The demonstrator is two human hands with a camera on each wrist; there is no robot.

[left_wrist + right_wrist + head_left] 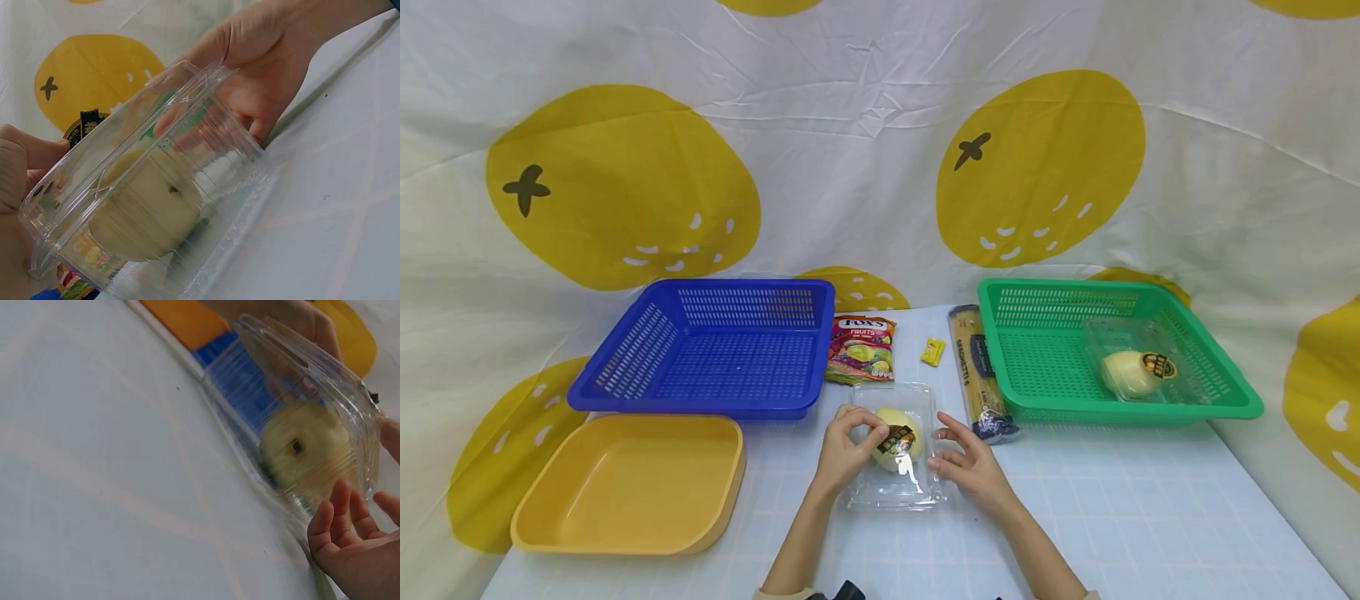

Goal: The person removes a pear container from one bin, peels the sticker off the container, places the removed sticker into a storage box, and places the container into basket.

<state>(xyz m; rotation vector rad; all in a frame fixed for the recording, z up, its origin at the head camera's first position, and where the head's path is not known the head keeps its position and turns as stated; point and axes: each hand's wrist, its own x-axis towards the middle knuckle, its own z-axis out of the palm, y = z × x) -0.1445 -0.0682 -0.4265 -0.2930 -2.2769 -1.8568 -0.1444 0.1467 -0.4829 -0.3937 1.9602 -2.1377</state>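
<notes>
A clear plastic clamshell box (887,495) stands closed on the table in the middle of the head view. Inside it lies a pale yellow round fruit (147,212) with a small brown spot. My left hand (841,447) pinches the edge of a black and gold sticker (897,439) between thumb and index finger at the lid. In the left wrist view part of this sticker (87,124) stands up from the lid. At the box's right side is my right hand (973,471), its fingers loosely bent near the rim; whether they touch is hard to tell.
Behind the box are a Fox's candy bag (861,350), a small yellow packet (933,352) and a spaghetti pack (976,367). A blue basket (700,408) and yellow tub (625,546) stand left. The green basket (1030,404) at right holds another boxed fruit (1129,372) with a sticker.
</notes>
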